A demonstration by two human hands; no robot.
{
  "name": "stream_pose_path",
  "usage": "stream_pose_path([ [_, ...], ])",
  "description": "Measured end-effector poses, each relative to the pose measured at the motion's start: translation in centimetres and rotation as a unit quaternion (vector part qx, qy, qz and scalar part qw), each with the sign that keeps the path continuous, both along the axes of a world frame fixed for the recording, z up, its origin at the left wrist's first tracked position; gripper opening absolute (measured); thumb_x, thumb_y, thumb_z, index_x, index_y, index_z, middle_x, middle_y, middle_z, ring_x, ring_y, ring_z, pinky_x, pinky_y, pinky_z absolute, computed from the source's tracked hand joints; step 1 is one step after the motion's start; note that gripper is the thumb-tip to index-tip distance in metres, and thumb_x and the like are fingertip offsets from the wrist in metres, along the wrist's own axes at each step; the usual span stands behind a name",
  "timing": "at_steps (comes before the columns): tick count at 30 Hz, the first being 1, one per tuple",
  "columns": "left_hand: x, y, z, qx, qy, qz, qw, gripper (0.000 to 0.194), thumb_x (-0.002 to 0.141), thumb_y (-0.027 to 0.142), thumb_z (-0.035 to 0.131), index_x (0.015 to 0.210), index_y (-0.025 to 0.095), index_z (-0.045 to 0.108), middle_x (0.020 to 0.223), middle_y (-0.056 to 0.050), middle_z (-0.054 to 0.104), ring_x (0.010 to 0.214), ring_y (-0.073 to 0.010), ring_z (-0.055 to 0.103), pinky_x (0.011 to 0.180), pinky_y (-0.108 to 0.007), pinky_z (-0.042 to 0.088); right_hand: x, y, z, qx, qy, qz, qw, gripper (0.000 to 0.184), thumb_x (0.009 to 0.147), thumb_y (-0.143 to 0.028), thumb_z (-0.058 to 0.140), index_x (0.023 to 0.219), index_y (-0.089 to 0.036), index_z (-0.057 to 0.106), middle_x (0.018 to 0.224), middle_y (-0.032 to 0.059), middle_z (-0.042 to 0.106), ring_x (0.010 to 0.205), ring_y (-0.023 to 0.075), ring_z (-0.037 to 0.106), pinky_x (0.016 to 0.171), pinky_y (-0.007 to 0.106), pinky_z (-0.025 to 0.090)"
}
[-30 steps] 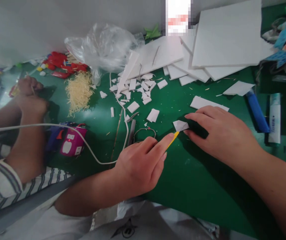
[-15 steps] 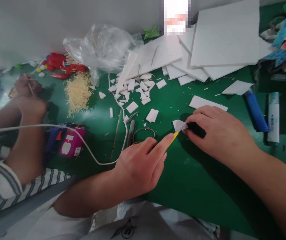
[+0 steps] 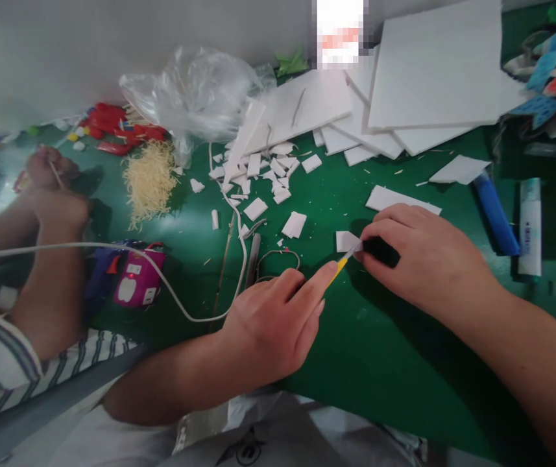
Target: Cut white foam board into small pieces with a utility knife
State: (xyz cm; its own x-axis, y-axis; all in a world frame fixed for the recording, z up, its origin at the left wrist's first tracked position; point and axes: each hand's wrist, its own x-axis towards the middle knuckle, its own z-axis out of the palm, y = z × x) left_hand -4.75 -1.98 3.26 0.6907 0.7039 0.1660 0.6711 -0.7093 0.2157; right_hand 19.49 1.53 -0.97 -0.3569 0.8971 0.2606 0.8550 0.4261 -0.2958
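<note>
My left hand [image 3: 272,321] is closed around a small yellow craft knife [image 3: 342,262], index finger stretched along it, the tip touching a small white foam piece [image 3: 344,240] on the green mat [image 3: 365,350]. My right hand [image 3: 426,256] lies over the mat with its fingertips pinching and pressing down the right edge of that piece. A longer white foam strip [image 3: 394,198] lies just beyond my right hand.
Large white foam sheets [image 3: 433,65] are stacked at the back, with cut scraps [image 3: 268,175] and a clear plastic bag [image 3: 194,91]. A white cable [image 3: 161,279], a pink device [image 3: 136,285], a blue marker [image 3: 496,207] and a tube [image 3: 531,224] lie about. Another person's arms [image 3: 48,259] work at left.
The white piece has turned slightly flatter under my right fingertips, and the knife tip has edged up onto it. The person at left shifted their hands a little.
</note>
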Motion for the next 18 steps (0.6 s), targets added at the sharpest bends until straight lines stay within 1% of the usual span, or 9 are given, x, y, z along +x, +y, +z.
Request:
stream_pose_path([
  [1, 0.0, 0.0, 0.0, -0.002, -0.002, 0.0, 1.0, 0.041, 0.106, 0.021, 0.04, 0.143, 0.012, 0.055, 0.088, -0.003, 0.071, 0.064, -0.0151, 0.067, 0.056, -0.029, 0.054, 0.0, 0.0, 0.0, -0.002, 0.0, -0.004, 1.0, 0.02, 0.089, -0.03, 0.058, 0.093, -0.019, 0.075, 0.097, 0.0112, 0.073, 0.086, 0.0248, 0.065, 0.073, 0.038, 0.051],
  [3, 0.0, 0.0, 0.0, -0.006, -0.003, 0.0, 1.0, 0.041, 0.105, 0.021, 0.041, 0.143, 0.012, 0.056, 0.088, -0.003, 0.071, 0.064, -0.0152, 0.067, 0.056, -0.029, 0.055, 0.0, 0.0, 0.0, -0.004, 0.001, -0.003, 1.0, 0.027, 0.088, -0.029, 0.059, 0.107, -0.019, 0.076, 0.1, 0.0119, 0.072, 0.087, 0.0256, 0.065, 0.074, 0.038, 0.051],
  [5, 0.0, -0.1, 0.0, -0.004, -0.002, 0.0, 1.0, 0.041, 0.105, 0.02, 0.041, 0.142, 0.012, 0.056, 0.088, -0.003, 0.071, 0.063, -0.0151, 0.067, 0.054, -0.029, 0.054, 0.1, 0.2, 0.0, -0.004, 0.002, 0.019, 1.0, 0.036, 0.089, -0.028, 0.057, 0.119, -0.017, 0.075, 0.101, 0.013, 0.072, 0.086, 0.0256, 0.065, 0.073, 0.039, 0.051],
  [7, 0.0, -0.2, 0.0, 0.0, 0.001, 0.0, 1.0, 0.041, 0.105, 0.02, 0.04, 0.143, 0.013, 0.056, 0.087, -0.003, 0.07, 0.061, -0.015, 0.066, 0.052, -0.029, 0.053, 0.3, 0.5, 0.0, -0.006, 0.001, 0.049, 0.999, 0.041, 0.09, -0.027, 0.054, 0.125, -0.016, 0.074, 0.099, 0.0131, 0.071, 0.084, 0.0251, 0.064, 0.07, 0.038, 0.05],
  [9, 0.1, -0.2, -0.1, 0.004, 0.006, -0.001, 1.0, 0.042, 0.105, 0.02, 0.04, 0.143, 0.013, 0.056, 0.085, -0.002, 0.069, 0.059, -0.0149, 0.065, 0.051, -0.029, 0.053, 0.5, 0.9, 0.0, -0.013, -0.004, 0.068, 0.998, 0.043, 0.09, -0.026, 0.053, 0.126, -0.018, 0.075, 0.097, 0.0125, 0.07, 0.081, 0.024, 0.064, 0.066, 0.036, 0.047],
  [12, 0.1, -0.1, -0.1, 0.012, 0.016, -0.002, 1.0, 0.043, 0.106, 0.02, 0.038, 0.144, 0.013, 0.055, 0.082, -0.001, 0.067, 0.058, -0.0147, 0.064, 0.05, -0.029, 0.052, 0.7, 1.4, -0.1, -0.019, -0.007, 0.085, 0.996, 0.041, 0.087, -0.025, 0.055, 0.121, -0.022, 0.078, 0.097, 0.0111, 0.07, 0.077, 0.0215, 0.062, 0.06, 0.032, 0.042],
  [15, 0.1, -0.1, -0.1, 0.02, 0.028, -0.002, 0.999, 0.043, 0.106, 0.02, 0.038, 0.145, 0.014, 0.054, 0.081, 0.0, 0.065, 0.056, -0.0147, 0.062, 0.048, -0.029, 0.05, 0.9, 1.5, -0.2, -0.015, -0.002, 0.091, 0.996, 0.037, 0.088, -0.025, 0.054, 0.115, -0.023, 0.08, 0.096, 0.0103, 0.07, 0.076, 0.0204, 0.062, 0.059, 0.031, 0.04],
  [18, 0.0, -0.2, -0.3, 0.031, 0.041, -0.003, 0.999, 0.043, 0.105, 0.02, 0.038, 0.144, 0.014, 0.055, 0.078, 0.001, 0.062, 0.055, -0.0143, 0.06, 0.047, -0.028, 0.048, 0.9, 1.5, -0.3, -0.011, 0.002, 0.094, 0.995, 0.037, 0.089, -0.027, 0.054, 0.116, -0.022, 0.079, 0.096, 0.0107, 0.07, 0.076, 0.0205, 0.062, 0.06, 0.031, 0.04],
])
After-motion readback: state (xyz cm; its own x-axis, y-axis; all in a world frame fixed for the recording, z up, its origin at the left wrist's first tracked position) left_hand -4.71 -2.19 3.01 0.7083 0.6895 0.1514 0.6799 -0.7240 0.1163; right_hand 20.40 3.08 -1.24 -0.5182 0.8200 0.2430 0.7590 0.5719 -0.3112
